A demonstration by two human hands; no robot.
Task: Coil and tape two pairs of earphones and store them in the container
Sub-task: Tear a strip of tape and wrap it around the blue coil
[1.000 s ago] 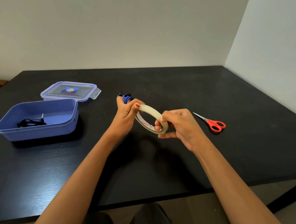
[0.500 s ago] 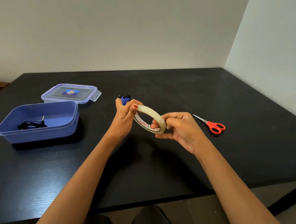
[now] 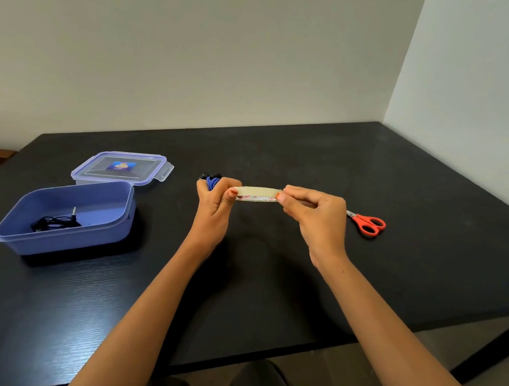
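My left hand [image 3: 214, 207] grips a coiled pair of blue earphones [image 3: 211, 180], whose loops stick out above the fist, and its thumb pinches one side of a pale tape roll [image 3: 258, 194]. My right hand [image 3: 311, 216] pinches the roll's other side. The roll is held nearly edge-on above the middle of the black table [image 3: 268, 275]. A coiled pair of black earphones [image 3: 55, 222] lies inside the open blue container [image 3: 113, 226] at the left.
The container's clear lid [image 3: 122, 168] lies flat just behind it. Red-handled scissors [image 3: 367, 223] lie on the table to the right of my right hand. The table's front edge runs close to my lap, and walls meet at the far right corner.
The tape roll has tipped from a slanted ring to nearly edge-on. My right hand has shifted its grip to the roll's far right side, and both hands have risen slightly.
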